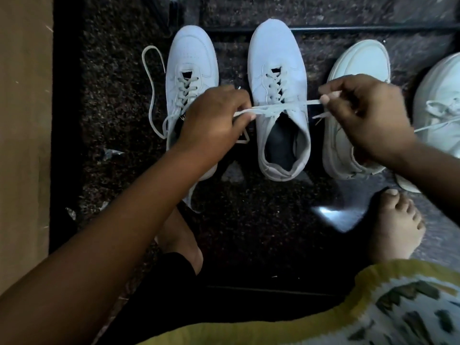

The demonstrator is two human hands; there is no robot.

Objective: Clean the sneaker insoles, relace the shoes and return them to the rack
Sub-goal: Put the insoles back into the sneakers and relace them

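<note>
While the lace (273, 109) ran taut from one grip to the other, the middle sneaker (276, 58) stood squarely between them on the floor (249, 220), its toe pointing away from the person and its open heel toward them. The left grip (214, 120) pinched one end of the lace between thumb and fingers just off that side of the shoe. The right grip (361, 110) pinched the other end on the opposite side, with a short tail of lace hanging below its fingers. The lace therefore lay crosswise, at right angles to the shoe's long axis, and crossed the tongue at what looked like the topmost eyelets, the laced rows lying beyond it toward the toe. Neither grip was free: each was closed narrowly on lace and on nothing else. By that showing the lacing of this shoe seemed nearly through, and the next move would probably be to cross the two ends over the tongue and tie them, bringing both grips inward toward the midline. The left grip looked slightly nearer the shoe. Under and beyond it stood another sneaker (191, 53) with a loose lace (151, 78) trailing outward. Past the right grip stood a third sneaker (358, 63) and a fourth sneaker (443, 90).
</note>
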